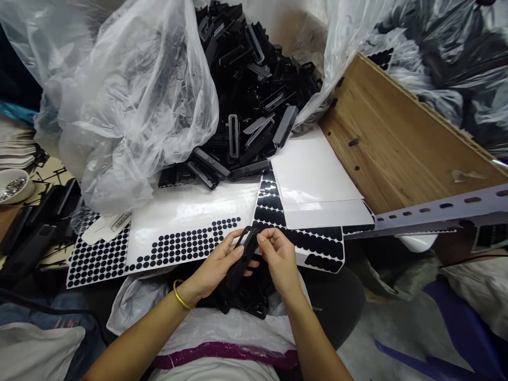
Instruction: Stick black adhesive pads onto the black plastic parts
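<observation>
Between my hands is a long black plastic part [239,266] with a textured surface, tilted with its upper end toward the sticker sheets. My left hand [219,266] grips it from the left, thumb on top. At its upper end, the fingertips of my right hand [278,257] are pinched together against the part; anything small between them is hidden. Below, more black parts [254,304] lie in an open plastic bag [222,325] on my lap. Just beyond my hands is a white sheet [190,206] with rows of round black stickers.
A large heap of black parts [257,69] spills from a clear plastic bag [146,90]. White backing sheets [317,174] lie beside a wooden board [400,143] at right. A white bowl [27,188] of small metal pieces stands at left, near more black parts [35,238].
</observation>
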`<action>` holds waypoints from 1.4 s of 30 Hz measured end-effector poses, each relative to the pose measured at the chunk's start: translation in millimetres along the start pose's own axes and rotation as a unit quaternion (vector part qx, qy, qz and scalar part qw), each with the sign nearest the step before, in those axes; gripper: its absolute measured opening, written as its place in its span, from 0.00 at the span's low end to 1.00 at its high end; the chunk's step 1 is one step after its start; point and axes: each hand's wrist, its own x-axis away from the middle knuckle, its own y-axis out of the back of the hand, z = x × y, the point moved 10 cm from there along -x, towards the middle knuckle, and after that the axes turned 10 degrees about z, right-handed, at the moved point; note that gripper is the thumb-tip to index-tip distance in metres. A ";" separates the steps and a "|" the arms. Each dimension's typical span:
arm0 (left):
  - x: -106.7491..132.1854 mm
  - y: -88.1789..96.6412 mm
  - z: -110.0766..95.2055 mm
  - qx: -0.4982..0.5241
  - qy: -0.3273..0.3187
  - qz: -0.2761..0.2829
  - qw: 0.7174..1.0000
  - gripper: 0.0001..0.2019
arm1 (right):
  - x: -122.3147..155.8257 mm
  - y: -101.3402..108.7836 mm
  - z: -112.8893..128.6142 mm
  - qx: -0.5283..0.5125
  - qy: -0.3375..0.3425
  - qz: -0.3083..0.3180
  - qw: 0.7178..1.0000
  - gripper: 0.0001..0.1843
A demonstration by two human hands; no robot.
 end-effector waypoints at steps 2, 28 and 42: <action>0.5 -0.4 0.1 -0.006 -0.002 0.000 1.000 0.23 | 0.0 0.5 -1.1 0.018 0.006 -0.007 1.000 0.09; 0.5 2.9 -15.8 -0.307 -0.026 -0.001 0.951 0.23 | 8.8 -5.0 1.4 0.140 0.049 -0.040 0.988 0.05; -26.8 79.6 -184.4 -0.772 -0.146 -0.342 0.515 0.14 | -14.1 -48.8 11.8 0.354 0.059 0.071 0.930 0.07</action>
